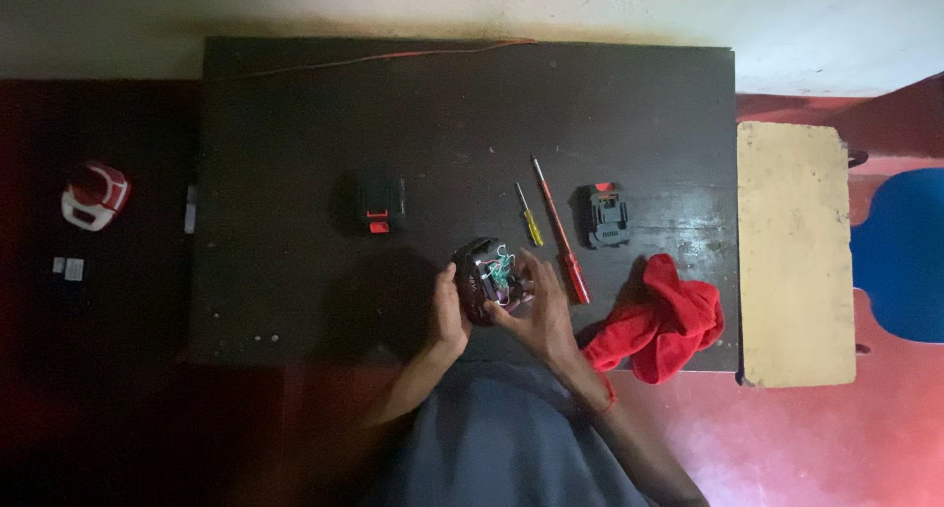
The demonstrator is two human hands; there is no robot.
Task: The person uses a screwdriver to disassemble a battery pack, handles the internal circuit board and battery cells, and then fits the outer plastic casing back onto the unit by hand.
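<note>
Both my hands hold a small opened black device (484, 276) with green and white wires showing inside, just above the near edge of the dark table (295, 153). My left hand (447, 315) grips its left side. My right hand (536, 310) cups its right side, fingers over the top. Just beyond my right hand lie a red-handled screwdriver (560, 232) and a smaller yellow-handled screwdriver (529, 218).
A black battery pack with a red latch (378, 206) lies left of centre, another black battery pack (605, 215) to the right. A red cloth (669, 320) hangs over the near right corner. A yellowish bench (795, 251), a blue seat (905, 251) and a red-white object (93, 194) flank the table.
</note>
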